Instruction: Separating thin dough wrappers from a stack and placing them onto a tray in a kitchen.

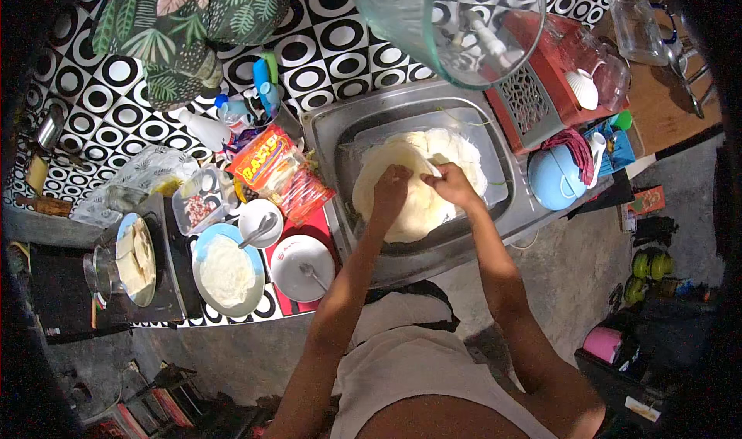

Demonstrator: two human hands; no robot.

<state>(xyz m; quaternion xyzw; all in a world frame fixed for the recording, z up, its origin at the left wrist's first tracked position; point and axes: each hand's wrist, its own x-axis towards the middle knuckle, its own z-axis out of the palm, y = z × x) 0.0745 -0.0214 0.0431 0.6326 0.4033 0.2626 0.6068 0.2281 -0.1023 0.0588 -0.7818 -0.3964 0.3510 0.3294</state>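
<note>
Both hands are over the steel sink point(324, 132), working at thin, pale round sheets that look like pastry wrappers. My left hand point(395, 185) has its fingertips closed on the upper sheet point(374, 161). Opposite it, my right hand point(453, 185) pinches a raised edge of the same sheet between thumb and fingers. Beneath lies a whiter layer of sheets point(466, 149), partly covered by the upper one. A translucent plastic tray or sheet point(493, 191) shows under them. How many layers there are cannot be made out.
Left of the sink stand a white bowl with a spoon point(290, 259), a smaller bowl point(252, 216), a plate of white food point(226, 271), a packet point(266, 161) and a plate of pale folded pieces point(136, 259). A red dish rack point(556, 85) and blue container point(553, 178) stand right.
</note>
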